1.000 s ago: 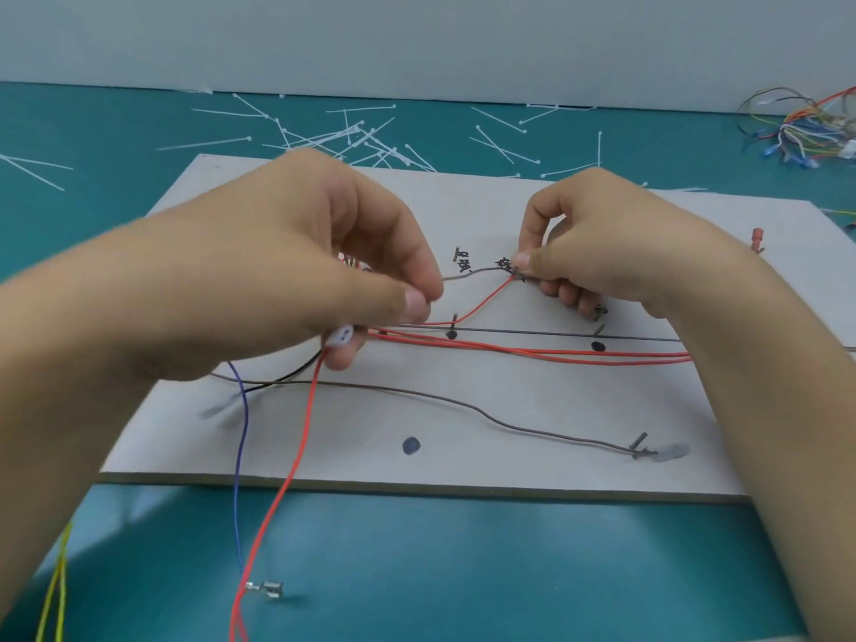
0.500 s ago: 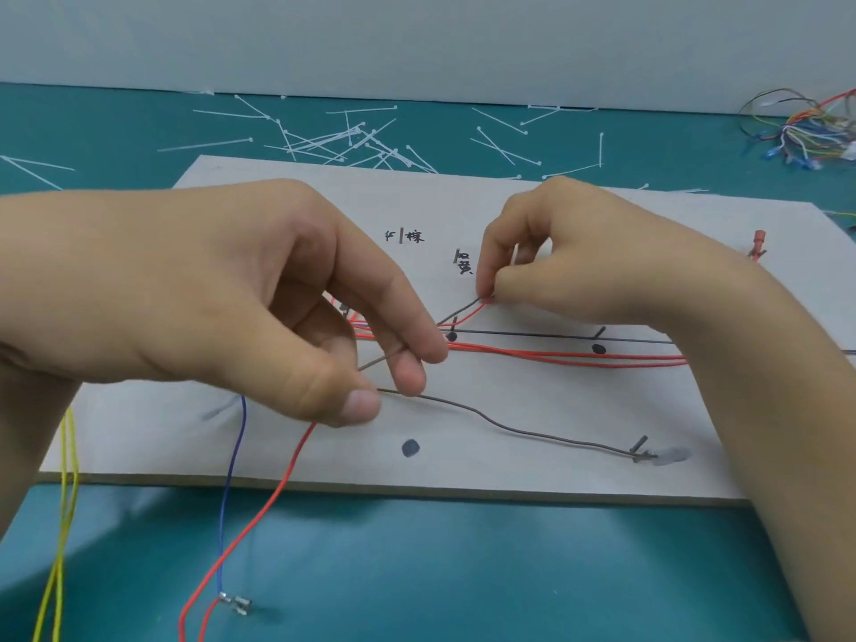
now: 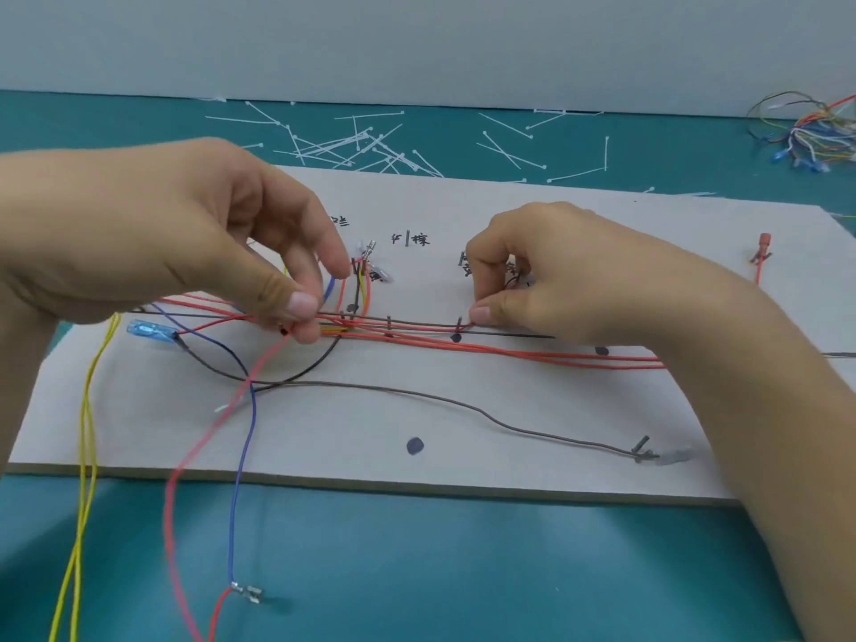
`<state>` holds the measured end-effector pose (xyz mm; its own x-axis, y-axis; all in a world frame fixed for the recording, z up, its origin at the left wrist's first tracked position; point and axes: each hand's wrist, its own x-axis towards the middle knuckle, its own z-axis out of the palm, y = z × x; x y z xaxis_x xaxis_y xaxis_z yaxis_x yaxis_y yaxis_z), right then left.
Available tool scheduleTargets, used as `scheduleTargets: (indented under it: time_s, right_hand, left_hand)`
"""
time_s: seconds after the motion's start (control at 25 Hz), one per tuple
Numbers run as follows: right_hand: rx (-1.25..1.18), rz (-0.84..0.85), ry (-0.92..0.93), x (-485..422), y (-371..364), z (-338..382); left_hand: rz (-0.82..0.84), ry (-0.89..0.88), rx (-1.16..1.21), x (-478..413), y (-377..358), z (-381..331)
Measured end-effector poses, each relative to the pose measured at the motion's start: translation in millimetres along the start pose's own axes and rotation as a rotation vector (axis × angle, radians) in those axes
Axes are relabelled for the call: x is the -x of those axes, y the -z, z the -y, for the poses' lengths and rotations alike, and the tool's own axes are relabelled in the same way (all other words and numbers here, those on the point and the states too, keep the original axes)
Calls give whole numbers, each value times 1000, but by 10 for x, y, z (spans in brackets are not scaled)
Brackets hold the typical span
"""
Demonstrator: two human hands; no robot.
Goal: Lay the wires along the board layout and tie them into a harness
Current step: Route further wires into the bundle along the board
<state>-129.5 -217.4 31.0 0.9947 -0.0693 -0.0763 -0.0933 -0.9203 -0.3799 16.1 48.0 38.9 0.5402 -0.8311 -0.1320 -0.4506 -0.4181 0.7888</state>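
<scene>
The brown wire (image 3: 417, 322) is stretched between my hands, low over the board (image 3: 509, 424). Its long axis runs left to right along the board's length, nearly parallel to the drawn line (image 3: 519, 336) and just behind the red wires (image 3: 532, 357) that already lie along that run. Neither hand is nearer than the other, since each holds one end of the taut stretch.

My left hand (image 3: 199, 243) comes in from the left, palm down, with the thumb on top and a finger beneath. It pinches the brown wire where the bundle fans out. Some red strands look caught in the same pinch, though I cannot tell how many. Its other fingers are raised and loosely spread.

My right hand (image 3: 551, 280) reaches in from the right with the wrist low on the board. Its thumb and bent forefinger pinch the wire right beside a nail (image 3: 458, 322), and the remaining fingers are curled under.

I judge that the next move turns on keeping this stretch straight and lowering it beside the reds, against the nails. If I pull too hard leftwards, it could slip off the nail. The ties (image 3: 366, 143) lie beyond the board on the tabletop (image 3: 463, 572), well away from both hands, so the tying is not yet begun.
</scene>
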Motion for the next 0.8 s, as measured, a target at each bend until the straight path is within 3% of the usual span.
scheduleTargets:
  time_s: [0.12,0.36,0.56,0.8]
  right_hand:
    - [4,-3,4,22,11,7]
    - [-24,11,16,23,1,24]
    - [-44,2,2,7,-10,-4]
    - [-73,21,11,-42,-22,-67]
  left_hand:
    - [-27,-1,-1,-62,1,-53]
    - [-248,-21,133,-341,5,-59]
    - [-294,-14,83,-640,-29,-280]
    - [-226,-34,-154,-1055,-160,-380]
